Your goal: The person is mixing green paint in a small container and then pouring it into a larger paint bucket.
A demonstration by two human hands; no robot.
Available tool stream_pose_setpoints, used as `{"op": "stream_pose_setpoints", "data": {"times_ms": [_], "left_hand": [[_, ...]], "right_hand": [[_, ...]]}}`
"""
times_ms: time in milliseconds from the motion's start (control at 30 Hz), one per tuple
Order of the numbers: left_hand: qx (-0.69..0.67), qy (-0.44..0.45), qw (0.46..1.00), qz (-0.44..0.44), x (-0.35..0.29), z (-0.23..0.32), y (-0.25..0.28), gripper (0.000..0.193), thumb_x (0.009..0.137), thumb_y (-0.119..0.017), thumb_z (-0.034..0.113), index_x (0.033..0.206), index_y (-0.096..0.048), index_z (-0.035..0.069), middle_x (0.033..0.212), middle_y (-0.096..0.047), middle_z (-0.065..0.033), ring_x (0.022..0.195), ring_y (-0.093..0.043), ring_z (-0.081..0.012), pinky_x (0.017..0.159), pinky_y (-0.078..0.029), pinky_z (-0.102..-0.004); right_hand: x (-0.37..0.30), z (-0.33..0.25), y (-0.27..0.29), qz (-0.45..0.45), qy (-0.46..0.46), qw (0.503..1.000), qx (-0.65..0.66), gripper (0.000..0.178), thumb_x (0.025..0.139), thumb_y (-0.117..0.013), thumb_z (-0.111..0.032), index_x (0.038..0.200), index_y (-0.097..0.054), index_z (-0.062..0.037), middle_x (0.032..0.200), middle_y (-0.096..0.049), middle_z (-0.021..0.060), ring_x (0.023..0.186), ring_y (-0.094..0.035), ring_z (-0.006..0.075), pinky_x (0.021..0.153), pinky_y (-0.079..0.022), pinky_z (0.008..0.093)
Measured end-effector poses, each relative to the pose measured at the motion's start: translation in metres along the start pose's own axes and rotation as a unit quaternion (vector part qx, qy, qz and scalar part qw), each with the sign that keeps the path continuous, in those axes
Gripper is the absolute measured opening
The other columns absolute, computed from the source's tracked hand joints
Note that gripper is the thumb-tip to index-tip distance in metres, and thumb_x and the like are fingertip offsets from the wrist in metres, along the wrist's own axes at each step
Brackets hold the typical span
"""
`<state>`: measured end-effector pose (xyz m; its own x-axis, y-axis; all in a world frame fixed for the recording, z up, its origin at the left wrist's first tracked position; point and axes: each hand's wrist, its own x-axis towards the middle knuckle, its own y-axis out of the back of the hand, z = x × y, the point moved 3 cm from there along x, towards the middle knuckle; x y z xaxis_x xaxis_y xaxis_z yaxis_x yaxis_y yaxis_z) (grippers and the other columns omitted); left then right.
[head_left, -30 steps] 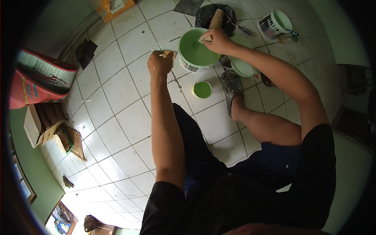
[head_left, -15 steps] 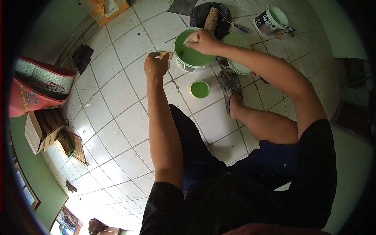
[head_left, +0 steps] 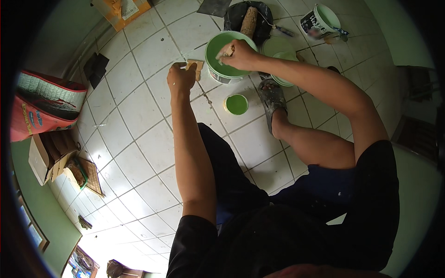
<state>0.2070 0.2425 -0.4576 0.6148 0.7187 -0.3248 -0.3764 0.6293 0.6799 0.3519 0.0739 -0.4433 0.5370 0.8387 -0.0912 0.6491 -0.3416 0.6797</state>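
My right hand [head_left: 243,55] is closed around a short pale tool [head_left: 225,51], possibly a brush, inside the large green bucket [head_left: 214,70]. Its working end is hard to make out against the green paint. To the left of the bucket, my left hand [head_left: 182,76] hovers with thumb and bent fingers apart, nothing visible between them. Just beyond its thumb lies a flat tan piece [head_left: 198,69], like wood or cardboard, partly hidden by the hand. Nearer to me, a small tub [head_left: 237,105] of brighter green paint stands on the tiles.
A pale green lid [head_left: 279,69] lies right of the bucket, by my clog-covered foot [head_left: 272,95]. Behind are a paint roller [head_left: 249,23] on black plastic and another bucket [head_left: 320,21] with a brush [head_left: 340,31]. At left are a red insulated bag [head_left: 46,109] and a cardboard box [head_left: 44,157].
My left hand has shifted slightly left, away from the tan piece, its thumb and fingers now farther apart. My right hand has moved slightly lower with the pale tool, still over the bucket.
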Motion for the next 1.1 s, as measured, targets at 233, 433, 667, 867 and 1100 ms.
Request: {"op": "stream_pose_setpoints", "data": {"times_ms": [233, 433, 667, 867, 1100], "left_hand": [[0.004, -0.036, 0.999, 0.016, 0.001, -0.002, -0.003, 0.049, 0.078, -0.076, 0.036, 0.112, -0.068, 0.000, 0.098, -0.072, -0.0213, 0.094, -0.070, -0.0330, 0.088, -0.052, -0.0391], [-0.003, -0.014, 1.000, 0.018, 0.000, -0.006, 0.005, 0.049, 0.079, -0.075, 0.036, 0.112, -0.068, 0.001, 0.096, -0.072, -0.0213, 0.092, -0.070, -0.0325, 0.087, -0.053, -0.0389], [0.002, 0.011, 1.000, -0.015, -0.003, 0.006, 0.002, 0.053, 0.080, -0.077, 0.036, 0.120, -0.066, 0.003, 0.107, -0.072, -0.0162, 0.104, -0.067, -0.0285, 0.089, -0.052, -0.0384], [0.009, 0.008, 1.000, 0.005, -0.002, -0.003, 0.008, 0.053, 0.081, -0.077, 0.036, 0.119, -0.065, 0.002, 0.106, -0.072, -0.0171, 0.105, -0.067, -0.0289, 0.090, -0.052, -0.0386], [0.010, 0.011, 1.000, 0.013, -0.001, -0.011, 0.014, 0.053, 0.080, -0.077, 0.036, 0.120, -0.065, 0.003, 0.106, -0.071, -0.0177, 0.104, -0.067, -0.0291, 0.089, -0.053, -0.0386]], "right_hand": [[0.004, 0.019, 0.036, 0.081, 0.064, 0.993, -0.056, 0.018, 0.076, -0.067, -0.012, 0.090, -0.074, -0.0038, 0.077, -0.069, 0.0208, 0.074, -0.070, 0.0336, 0.069, -0.055, 0.0387], [-0.014, 0.003, 0.026, -0.039, -0.045, 0.992, -0.115, 0.020, 0.070, -0.068, -0.016, 0.076, -0.066, 0.0031, 0.072, -0.067, 0.0235, 0.074, -0.069, 0.0362, 0.068, -0.054, 0.0428], [0.010, 0.011, 0.020, 0.076, 0.075, 0.994, 0.023, 0.028, 0.076, -0.074, -0.022, 0.088, -0.070, 0.0033, 0.076, -0.070, 0.0193, 0.074, -0.071, 0.0252, 0.067, -0.054, 0.0335], [0.010, 0.036, 0.054, 0.102, -0.010, 0.978, -0.181, 0.031, 0.073, -0.071, -0.022, 0.073, -0.064, 0.0087, 0.069, -0.066, 0.0222, 0.063, -0.068, 0.0295, 0.064, -0.054, 0.0375], [-0.006, 0.014, 0.012, 0.008, -0.088, 0.993, 0.082, 0.028, 0.076, -0.072, -0.021, 0.078, -0.067, 0.0067, 0.067, -0.068, 0.0156, 0.065, -0.070, 0.0267, 0.066, -0.055, 0.0351]]}}
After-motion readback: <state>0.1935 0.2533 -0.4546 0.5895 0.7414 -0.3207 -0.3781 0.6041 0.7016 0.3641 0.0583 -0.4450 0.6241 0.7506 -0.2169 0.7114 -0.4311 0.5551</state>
